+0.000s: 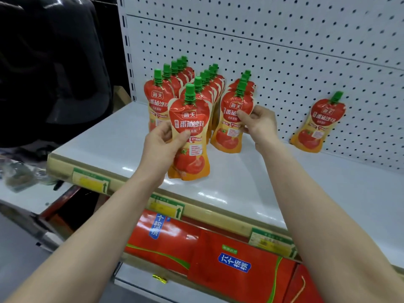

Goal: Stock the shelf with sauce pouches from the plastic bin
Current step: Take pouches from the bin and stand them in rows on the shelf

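Red-and-orange sauce pouch with green screw cap point(190, 127): I read the left hand point(161, 145) as gripping it mid-body, fingers point(162, 129) curled behind and thumb across the front. Its base sits low over the white metal shelf point(105, 138); I cannot tell whether it touches. The right hand point(261, 124) pinches the side edge of the front pouch of the right-hand row point(229, 132), which stands upright. 2 more rows of like pouches point(172, 82) stand to its left, near the white pegboard back panel point(284, 51). 1 lone pouch point(317, 127) leans on that panel, well apart to the right. Red cartons point(240, 265) lie on the shelf below.
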The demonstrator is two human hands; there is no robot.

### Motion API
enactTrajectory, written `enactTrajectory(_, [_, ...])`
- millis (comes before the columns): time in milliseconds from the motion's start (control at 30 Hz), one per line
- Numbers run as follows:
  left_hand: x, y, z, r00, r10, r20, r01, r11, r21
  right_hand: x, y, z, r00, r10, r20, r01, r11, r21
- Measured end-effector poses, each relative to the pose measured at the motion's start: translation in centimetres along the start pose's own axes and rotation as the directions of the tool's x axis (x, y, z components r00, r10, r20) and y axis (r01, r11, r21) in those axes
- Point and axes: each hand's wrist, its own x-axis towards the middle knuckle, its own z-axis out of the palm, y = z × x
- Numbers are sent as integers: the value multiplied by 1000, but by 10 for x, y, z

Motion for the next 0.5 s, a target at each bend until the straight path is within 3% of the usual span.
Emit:
enactTrajectory(100, [-1, -3, 7, 1000, 1, 14, -1, 1000, 0, -3, -4, -4, 999, -22, -28, 20, 997, -71])
enactTrajectory(233, [-2, -5, 15, 999, -8, 48, 7, 1000, 19, -30, -29, -16, 942, -231, -243, 186, 963, -193])
enactTrajectory(300, [-3, -5, 20, 997, -7, 82, 5, 1000, 22, -51, -41, -16, 970, -234, -73, 224, 967, -121])
enactTrajectory(400, [-5, -5, 31, 991, -7, 135, 7, 1000, 6, -70, -47, -11, 957, -107, 270, 133, 988, -81])
enactTrajectory(500, [-6, -7, 38, 984, -14, 178, 17, 1000, -15, -74, -50, -13, 948, -92, 305, 95, 995, 6])
